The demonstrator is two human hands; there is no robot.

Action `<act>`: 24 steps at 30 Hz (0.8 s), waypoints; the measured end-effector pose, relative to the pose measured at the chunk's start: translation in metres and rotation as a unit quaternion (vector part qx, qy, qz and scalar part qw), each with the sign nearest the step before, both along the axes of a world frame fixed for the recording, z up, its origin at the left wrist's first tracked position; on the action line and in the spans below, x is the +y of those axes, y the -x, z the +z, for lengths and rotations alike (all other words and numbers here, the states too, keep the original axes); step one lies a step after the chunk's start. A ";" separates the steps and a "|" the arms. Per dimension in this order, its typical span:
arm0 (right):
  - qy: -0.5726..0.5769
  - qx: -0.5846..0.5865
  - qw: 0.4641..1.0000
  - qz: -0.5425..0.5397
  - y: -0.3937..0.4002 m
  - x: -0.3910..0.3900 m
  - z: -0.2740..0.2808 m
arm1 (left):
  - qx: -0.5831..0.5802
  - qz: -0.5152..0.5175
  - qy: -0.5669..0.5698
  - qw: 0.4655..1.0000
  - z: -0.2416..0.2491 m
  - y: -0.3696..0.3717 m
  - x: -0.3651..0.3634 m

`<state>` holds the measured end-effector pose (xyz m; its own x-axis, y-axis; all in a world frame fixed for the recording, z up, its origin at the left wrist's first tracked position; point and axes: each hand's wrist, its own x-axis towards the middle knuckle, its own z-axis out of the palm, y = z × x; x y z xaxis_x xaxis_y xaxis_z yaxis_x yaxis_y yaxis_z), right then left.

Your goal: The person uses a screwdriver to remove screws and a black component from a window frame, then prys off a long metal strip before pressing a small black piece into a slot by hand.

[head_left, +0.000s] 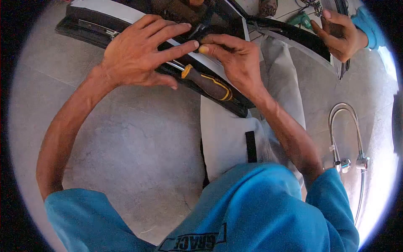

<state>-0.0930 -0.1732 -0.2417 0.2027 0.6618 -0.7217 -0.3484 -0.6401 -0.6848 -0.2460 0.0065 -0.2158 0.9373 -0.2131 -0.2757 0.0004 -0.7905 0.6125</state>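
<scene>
My left hand (145, 52) lies with fingers stretched out over a long black frame (86, 33) that has a white strip along it. Its index fingertip reaches the tip of my right thumb. My right hand (237, 61) is closed in a pinch at the frame's inner edge; what sits between thumb and index finger is too small and dark to make out. A black fitting (199, 30) shows just beyond the fingertips. On the frame, below both hands, rests a screwdriver (208, 84) with a black and yellow handle, its shaft partly under my left hand.
Another person's hand (341, 37) touches the frame's far right section. Behind it lies a green tool (300, 19) near some cables, with a shoe (268, 7) at the top. A shower hose (345, 106) with metal fittings is at right, over grey tiled floor (138, 138).
</scene>
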 end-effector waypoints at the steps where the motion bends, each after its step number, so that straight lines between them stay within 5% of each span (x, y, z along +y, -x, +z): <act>1: -0.002 -0.007 1.000 -0.005 0.000 0.001 0.001 | -0.001 -0.009 -0.007 1.000 -0.001 -0.001 0.002; 5: 0.043 0.001 0.999 -0.032 0.003 0.007 0.013 | -0.002 -0.017 -0.006 1.000 -0.001 0.000 0.001; 11: 0.047 0.139 0.986 0.078 -0.020 0.012 0.000 | 0.039 -0.038 -0.017 0.998 0.009 -0.001 0.003; 15: 0.004 0.059 0.991 0.119 -0.017 0.016 0.007 | 0.054 -0.023 -0.031 0.998 0.015 0.000 -0.001; 22: 0.020 0.144 0.984 0.099 -0.014 0.025 0.006 | 0.020 0.060 -0.083 0.994 0.041 0.013 -0.006; 24: 0.063 0.198 0.977 0.039 -0.013 0.014 0.001 | -0.023 0.195 -0.103 0.975 0.040 0.021 -0.017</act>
